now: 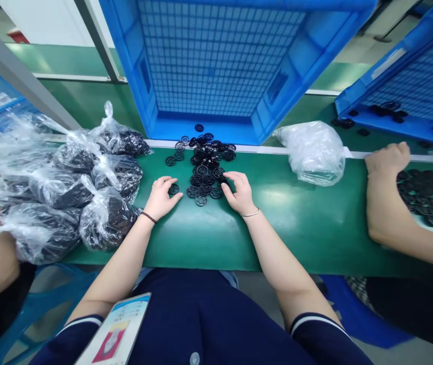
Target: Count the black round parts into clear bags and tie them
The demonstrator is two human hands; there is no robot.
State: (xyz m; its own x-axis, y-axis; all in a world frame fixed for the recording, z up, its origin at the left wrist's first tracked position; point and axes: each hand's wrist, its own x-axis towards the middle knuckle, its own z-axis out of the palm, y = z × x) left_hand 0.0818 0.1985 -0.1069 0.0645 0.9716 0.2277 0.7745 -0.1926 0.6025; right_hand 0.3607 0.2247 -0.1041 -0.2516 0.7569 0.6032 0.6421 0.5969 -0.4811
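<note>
A heap of black spoked plastic discs (202, 171) lies on the green table in front of me, spilling back towards a blue crate. My left hand (162, 196) is left of the heap, its thumb and fingers curled round a single black spoked disc (173, 189) close to the tabletop. On the opposite side, my right hand (239, 193) rests at the heap's right edge, thumb and forefinger apart beside the nearest discs. Whether its fingertips touch a disc is hard to tell.
A large blue crate (204, 131) tilts at the back. Knotted clear bags of black parts (108, 218) crowd the left, and a stack of clear plastic bags (312, 152) lies right. Co-workers' arms flank me; more black discs (429, 197) lie far right.
</note>
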